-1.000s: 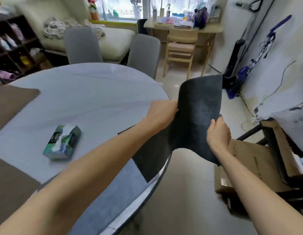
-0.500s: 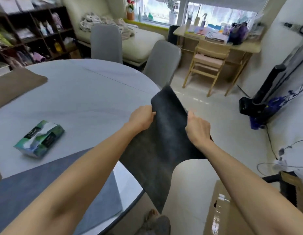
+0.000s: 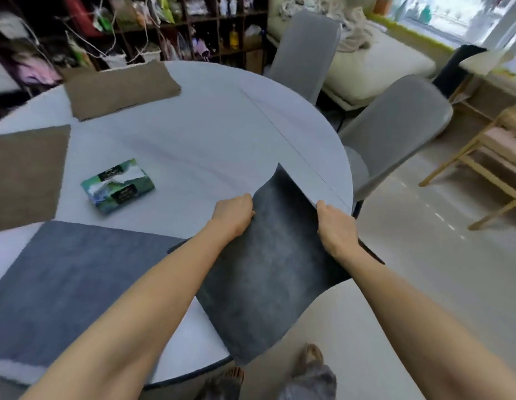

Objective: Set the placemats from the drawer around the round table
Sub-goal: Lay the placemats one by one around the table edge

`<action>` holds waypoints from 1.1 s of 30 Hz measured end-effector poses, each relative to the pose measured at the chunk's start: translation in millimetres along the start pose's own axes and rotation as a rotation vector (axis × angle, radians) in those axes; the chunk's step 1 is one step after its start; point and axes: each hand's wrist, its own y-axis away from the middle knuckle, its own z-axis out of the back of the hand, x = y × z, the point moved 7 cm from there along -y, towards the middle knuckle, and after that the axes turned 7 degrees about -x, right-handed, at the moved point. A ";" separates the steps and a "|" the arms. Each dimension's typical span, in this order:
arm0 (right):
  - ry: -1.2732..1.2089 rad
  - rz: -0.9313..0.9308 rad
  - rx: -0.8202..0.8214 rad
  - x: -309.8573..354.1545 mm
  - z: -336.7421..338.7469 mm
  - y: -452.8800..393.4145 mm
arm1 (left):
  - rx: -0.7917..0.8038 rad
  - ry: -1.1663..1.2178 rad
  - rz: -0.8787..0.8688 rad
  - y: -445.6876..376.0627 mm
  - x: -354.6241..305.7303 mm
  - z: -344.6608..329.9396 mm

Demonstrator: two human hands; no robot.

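I hold a dark grey placemat [image 3: 268, 261] over the near right edge of the round white table [image 3: 210, 134]. My left hand [image 3: 235, 216] grips its left edge and my right hand [image 3: 336, 226] grips its right edge. The mat curls up at its far end and hangs off the table's rim toward me. A blue-grey placemat [image 3: 78, 284] lies flat at the near left. Two brown placemats lie further round: one at the left edge [image 3: 26, 174], one at the far left [image 3: 121, 89].
A green tissue pack [image 3: 118, 186] sits near the table's middle. Two grey chairs [image 3: 395, 131] stand at the far right rim. Shelves line the back wall, a sofa sits by the window, and a wooden chair [image 3: 487, 157] stands at the right.
My view has swung left and down over the table. Both hands have carried the dark mat from beside the table to above its near right edge, and the brown mats have come into view.
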 end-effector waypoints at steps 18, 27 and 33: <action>-0.084 0.094 0.175 -6.1 -100.2 -123.0 | -0.157 -0.064 0.422 -45.2 40.8 -70.1; -0.005 0.025 0.224 -6.2 -119.1 -142.6 | -0.052 0.110 0.438 -80.3 56.6 -108.6; -0.072 -0.024 0.222 -18.8 -136.2 -156.5 | 0.190 0.220 0.374 -76.7 22.1 -133.1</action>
